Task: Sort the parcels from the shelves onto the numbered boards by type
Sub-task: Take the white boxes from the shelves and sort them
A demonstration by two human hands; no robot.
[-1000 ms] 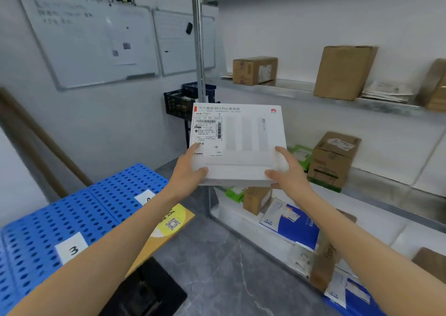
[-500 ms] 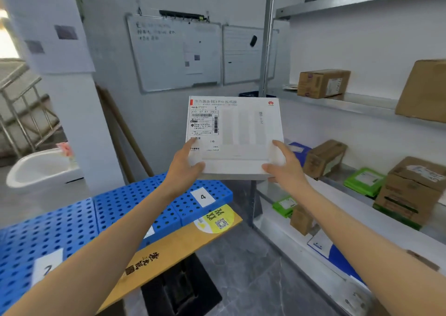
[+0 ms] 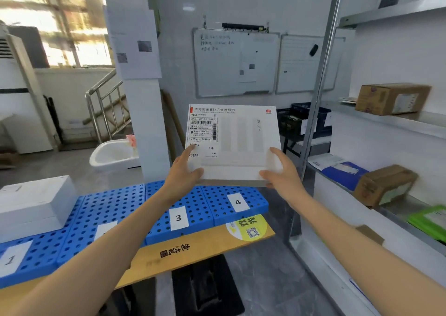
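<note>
White flat cardboard parcel (image 3: 237, 144) pinched at its bottom corners between left hand (image 3: 185, 174) and right hand (image 3: 281, 172) fingers; that light edge grip could let it tip forward.

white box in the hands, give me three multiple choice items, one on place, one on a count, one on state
1. Where is the white box?
A. held above the blue boards
B. lying on board 1
C. on the floor

2. How many number labels can be read on the blue boards?
A. one
B. three
C. six

3. How is the box held?
A. left hand only
B. both hands
C. resting on the shelf

Answers:
1 A, it is up in the air beyond boards 3 and 4.
2 B, 1, 3 and 4 are legible.
3 B, the left hand and right hand grip its lower corners.
</note>
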